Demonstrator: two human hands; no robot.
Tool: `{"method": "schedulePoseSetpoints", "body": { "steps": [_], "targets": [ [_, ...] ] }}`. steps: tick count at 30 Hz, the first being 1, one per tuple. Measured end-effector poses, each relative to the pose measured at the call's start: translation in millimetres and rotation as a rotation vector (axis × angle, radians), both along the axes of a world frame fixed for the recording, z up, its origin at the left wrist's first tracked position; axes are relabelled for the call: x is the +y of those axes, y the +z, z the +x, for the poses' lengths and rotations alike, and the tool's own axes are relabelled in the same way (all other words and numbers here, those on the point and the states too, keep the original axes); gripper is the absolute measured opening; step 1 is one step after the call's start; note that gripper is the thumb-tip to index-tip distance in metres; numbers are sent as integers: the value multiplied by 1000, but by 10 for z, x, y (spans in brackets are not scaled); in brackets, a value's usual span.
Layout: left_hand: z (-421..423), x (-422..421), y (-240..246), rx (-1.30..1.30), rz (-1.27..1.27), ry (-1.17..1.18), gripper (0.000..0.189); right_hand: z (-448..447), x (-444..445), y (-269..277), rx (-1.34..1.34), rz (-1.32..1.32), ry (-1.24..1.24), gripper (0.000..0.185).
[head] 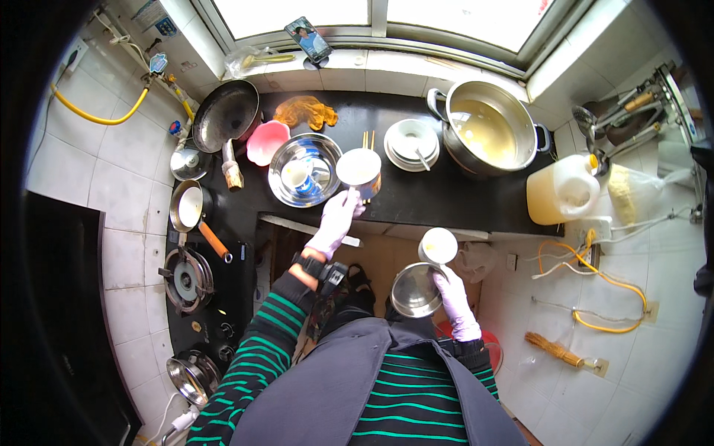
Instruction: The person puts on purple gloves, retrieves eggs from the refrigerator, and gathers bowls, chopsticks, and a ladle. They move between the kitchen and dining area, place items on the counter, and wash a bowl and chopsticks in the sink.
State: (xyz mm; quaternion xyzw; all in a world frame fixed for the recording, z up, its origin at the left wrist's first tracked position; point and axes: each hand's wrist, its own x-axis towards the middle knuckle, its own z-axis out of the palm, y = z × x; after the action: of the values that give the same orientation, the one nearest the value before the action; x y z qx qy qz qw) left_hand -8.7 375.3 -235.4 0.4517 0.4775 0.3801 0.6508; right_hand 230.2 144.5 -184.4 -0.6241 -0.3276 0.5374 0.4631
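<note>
My left hand (pixel 334 223), in a pale glove, grips the near side of a large mug (pixel 358 167) with a white inside and a coloured outside. Chopsticks (pixel 368 139) show behind the mug's far rim. In my gloved right hand (pixel 456 304) are a steel bowl (pixel 415 290) and, at its far edge, a white cup (pixel 438 246); both are held over the floor in front of my body. Left of the mug, a steel basin (pixel 279 187) on the black counter has a blue-and-white cup (pixel 298 177) lying in it.
A wok (pixel 226 117), a pink bowl (pixel 268 143) and an orange cloth (pixel 307 113) lie at the back left. Stacked white bowls (pixel 411 145) with a spoon stand beside a large pot (pixel 485 131) of yellowish liquid. A jug (pixel 563 189) is at right, a gas burner (pixel 187 279) at left.
</note>
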Motion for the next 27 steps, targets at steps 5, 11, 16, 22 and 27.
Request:
{"method": "schedulePoseSetpoints", "body": {
  "steps": [5,11,16,22,27],
  "targets": [
    [552,972,-380,21,16,170,36,275,266,-82,-163,-30,-23,36],
    [749,1715,-781,176,-105,327,34,674,542,-83,-183,-144,14,33],
    [764,1818,-682,377,192,412,33,910,700,-84,-134,-123,59,35],
    [922,1369,625,473,677,211,16,1118,640,-131,-22,-187,2,34],
    [1572,1403,1516,463,854,-73,19,1161,531,-267,40,-206,-59,29]
  ]
}}
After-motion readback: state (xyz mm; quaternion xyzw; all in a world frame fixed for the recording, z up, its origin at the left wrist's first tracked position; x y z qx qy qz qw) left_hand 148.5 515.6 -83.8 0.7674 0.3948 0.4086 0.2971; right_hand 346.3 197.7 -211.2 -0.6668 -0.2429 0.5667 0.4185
